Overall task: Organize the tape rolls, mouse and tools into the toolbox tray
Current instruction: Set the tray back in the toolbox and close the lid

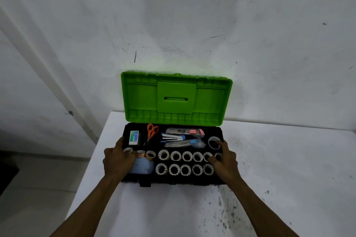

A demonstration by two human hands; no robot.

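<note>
Nearest the viewer, two bare forearms reach over a white table (173,209) to the black toolbox tray (183,181). The left hand (118,160) pinches one small tape roll (127,150) at the tray's left end and partly covers the single blue mouse (142,168). The right hand (225,160) lies over the right end, one fingertip touching a wide tape roll (213,143); whether it grips anything I cannot tell. Between the hands stand white tape rolls (185,170): five in the front row and six behind, the sixth half hidden under the right hand. Two orange-printed rolls (150,155) sit just beside the left hand. Farther back lie one staple box (133,137), its print too small to read, one pair of orange-handled scissors (152,131), one stapler (172,137) and two utility knives (185,131). Beyond, the green lid (175,96) stands open against a scuffed white wall (173,15).
</note>
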